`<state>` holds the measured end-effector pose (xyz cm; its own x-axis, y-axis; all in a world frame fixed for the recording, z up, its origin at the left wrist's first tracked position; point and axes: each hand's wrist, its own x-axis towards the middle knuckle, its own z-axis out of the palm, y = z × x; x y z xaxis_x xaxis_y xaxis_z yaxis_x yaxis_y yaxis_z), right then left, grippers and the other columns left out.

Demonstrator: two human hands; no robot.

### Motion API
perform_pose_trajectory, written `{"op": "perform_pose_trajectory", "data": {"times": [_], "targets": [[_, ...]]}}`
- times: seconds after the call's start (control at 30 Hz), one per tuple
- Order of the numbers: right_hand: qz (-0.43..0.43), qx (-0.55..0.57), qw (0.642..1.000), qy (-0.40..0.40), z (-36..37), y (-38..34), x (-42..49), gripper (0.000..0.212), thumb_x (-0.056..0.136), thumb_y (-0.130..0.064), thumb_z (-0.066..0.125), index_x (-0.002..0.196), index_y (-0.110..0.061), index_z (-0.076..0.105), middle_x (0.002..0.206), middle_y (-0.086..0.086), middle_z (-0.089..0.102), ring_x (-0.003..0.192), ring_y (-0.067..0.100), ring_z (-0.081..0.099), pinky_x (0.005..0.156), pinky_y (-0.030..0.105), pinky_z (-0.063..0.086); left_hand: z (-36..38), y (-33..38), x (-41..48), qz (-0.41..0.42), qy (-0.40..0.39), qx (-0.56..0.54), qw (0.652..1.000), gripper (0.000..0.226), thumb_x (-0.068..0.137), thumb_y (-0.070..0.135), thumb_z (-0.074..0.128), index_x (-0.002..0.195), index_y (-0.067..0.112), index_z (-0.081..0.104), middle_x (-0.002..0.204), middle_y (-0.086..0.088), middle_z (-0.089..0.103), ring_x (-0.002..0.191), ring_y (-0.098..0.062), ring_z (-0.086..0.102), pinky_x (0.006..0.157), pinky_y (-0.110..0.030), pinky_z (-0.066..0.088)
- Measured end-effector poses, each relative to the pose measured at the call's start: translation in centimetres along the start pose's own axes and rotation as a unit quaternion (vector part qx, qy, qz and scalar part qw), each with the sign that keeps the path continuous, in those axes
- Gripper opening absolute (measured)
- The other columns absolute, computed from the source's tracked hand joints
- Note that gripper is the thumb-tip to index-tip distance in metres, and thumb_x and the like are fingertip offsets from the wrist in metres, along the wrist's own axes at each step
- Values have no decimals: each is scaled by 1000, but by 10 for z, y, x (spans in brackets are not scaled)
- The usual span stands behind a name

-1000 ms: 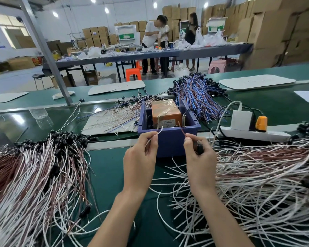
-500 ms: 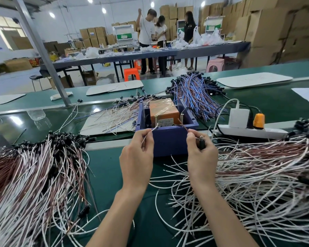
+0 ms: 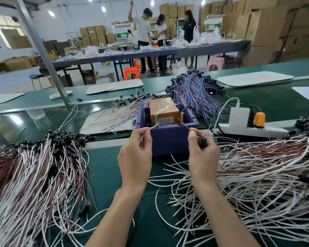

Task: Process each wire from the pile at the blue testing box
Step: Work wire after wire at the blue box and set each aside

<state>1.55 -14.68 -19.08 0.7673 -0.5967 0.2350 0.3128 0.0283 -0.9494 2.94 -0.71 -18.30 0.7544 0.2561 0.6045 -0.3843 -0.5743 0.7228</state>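
Observation:
The blue testing box (image 3: 169, 139) stands in the middle of the green bench, with an orange block (image 3: 163, 111) and two upright metal screws inside. My left hand (image 3: 135, 157) pinches the white wire end (image 3: 152, 128), whose tip touches the left screw (image 3: 156, 119). My right hand (image 3: 202, 155) pinches the brown wire end (image 3: 185, 124) against the right screw (image 3: 182, 118) and also holds the wire's black connector (image 3: 202, 142). A big pile of white and brown wires (image 3: 260, 175) lies to the right of the box, another pile (image 3: 29, 175) to the left.
Behind the box lie loose thin wires on a white board (image 3: 112, 118) and a bundle of blue wires (image 3: 194, 93). A white power strip (image 3: 250, 131) with a charger and an orange plug sits to the right. People stand at a far table (image 3: 150, 54).
Both hands moved the two wire ends forward and up until their tips reached the two screws in the blue box. The view came closer to the box.

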Motion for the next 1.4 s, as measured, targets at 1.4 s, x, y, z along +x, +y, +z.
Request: {"op": "perform_pose_trajectory", "data": {"times": [1.4], "targets": [[-11,4,1000,-21,1,-9,0,13,103,-33,56,95,-32,67,62,-9,69,47,1,48,51,13,40,-2,-1,-2,24,-12,0,1000,12,102,32,55,99,26,65,60,19,55,52,-5,46,52,-26,34]]}}
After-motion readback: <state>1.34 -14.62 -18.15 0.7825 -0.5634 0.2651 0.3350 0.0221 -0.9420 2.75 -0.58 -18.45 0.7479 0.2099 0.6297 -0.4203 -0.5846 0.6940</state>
